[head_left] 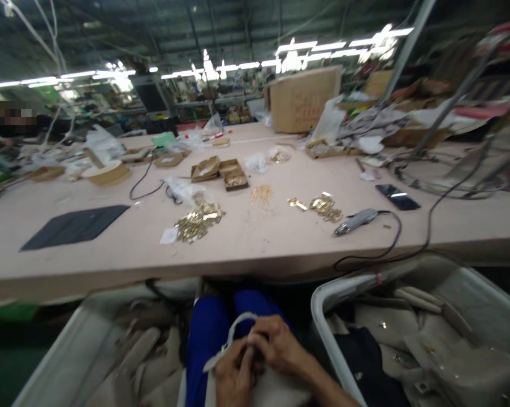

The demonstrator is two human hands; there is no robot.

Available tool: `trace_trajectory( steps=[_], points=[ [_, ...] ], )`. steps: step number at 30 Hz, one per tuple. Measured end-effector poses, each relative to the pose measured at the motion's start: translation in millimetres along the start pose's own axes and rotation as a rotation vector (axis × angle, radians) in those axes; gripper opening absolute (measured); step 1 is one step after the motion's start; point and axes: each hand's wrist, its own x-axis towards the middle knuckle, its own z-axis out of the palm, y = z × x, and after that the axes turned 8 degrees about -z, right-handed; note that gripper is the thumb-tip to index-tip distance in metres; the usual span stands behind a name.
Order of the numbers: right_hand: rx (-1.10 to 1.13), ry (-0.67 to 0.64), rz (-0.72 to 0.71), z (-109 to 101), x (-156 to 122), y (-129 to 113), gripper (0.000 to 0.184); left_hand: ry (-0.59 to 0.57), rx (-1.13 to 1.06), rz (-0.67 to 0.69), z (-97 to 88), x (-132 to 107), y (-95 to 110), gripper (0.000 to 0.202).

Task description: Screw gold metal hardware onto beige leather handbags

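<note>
Both my hands are low in the picture, over my lap in blue trousers (208, 333). My left hand (233, 376) and my right hand (276, 345) are closed together on a pale beige bag piece (263, 393) with a looped strap (238, 325). The fingers pinch at one spot where the two hands meet; what is between them is too small to make out. On the pink table (246, 249) above lie piles of gold metal fittings (198, 221), and a second pile of fittings (326, 206).
A grey power tool (357, 221) with a black cable lies at the table's right. A phone (397, 196), a dark mat (74, 225), small cardboard boxes (233, 175) and a large carton (303, 99) are further back. White bins (323, 299) with beige bags flank my knees.
</note>
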Motion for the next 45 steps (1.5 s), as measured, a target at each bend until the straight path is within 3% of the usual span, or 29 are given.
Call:
trace_trajectory(
  steps=[1, 2, 5, 9, 16, 24, 31, 35, 40, 45],
  points=[
    [0.099, 0.032, 0.075, 5.8, -1.2, 5.9, 0.024, -0.199, 0.002, -0.005, -3.9, 1.8, -4.3, 0.039],
    [0.187, 0.048, 0.146, 10.8, -2.3, 12.1, 0.022, -0.291, -0.034, -0.017, -7.1, 4.4, -9.1, 0.045],
    [0.334, 0.021, 0.28, 20.6, -5.1, 31.0, 0.024, -0.328, -0.16, -0.082, -11.2, 13.8, -24.9, 0.055],
    [0.375, -0.017, 0.313, 23.5, -9.8, 42.9, 0.03, -0.382, -0.251, -0.141, -11.5, 19.0, -39.0, 0.06],
    [0.363, -0.045, 0.327, 28.5, -8.8, 42.4, 0.034, -0.408, -0.32, -0.165, -17.3, 20.2, -49.1, 0.057],
    [0.303, -0.001, 0.349, 35.3, -6.5, 40.1, 0.031, -0.358, -0.345, -0.199, -14.2, 19.2, -54.7, 0.053],
    [0.291, 0.034, 0.465, 38.0, -1.6, 36.9, 0.056, -0.319, -0.348, -0.19, -8.3, 16.3, -55.7, 0.045],
    [0.397, 0.0, 0.38, 40.0, -5.7, 45.1, 0.047, -0.338, -0.377, -0.211, -8.5, 19.5, -61.4, 0.046],
    [0.397, 0.041, 0.382, 43.2, -9.6, 51.5, 0.041, -0.426, -0.433, -0.226, -13.4, 21.8, -65.4, 0.05],
    [0.402, 0.031, 0.363, 44.2, -10.0, 53.8, 0.033, -0.395, -0.434, -0.263, -15.0, 21.0, -59.5, 0.045]
  ],
)
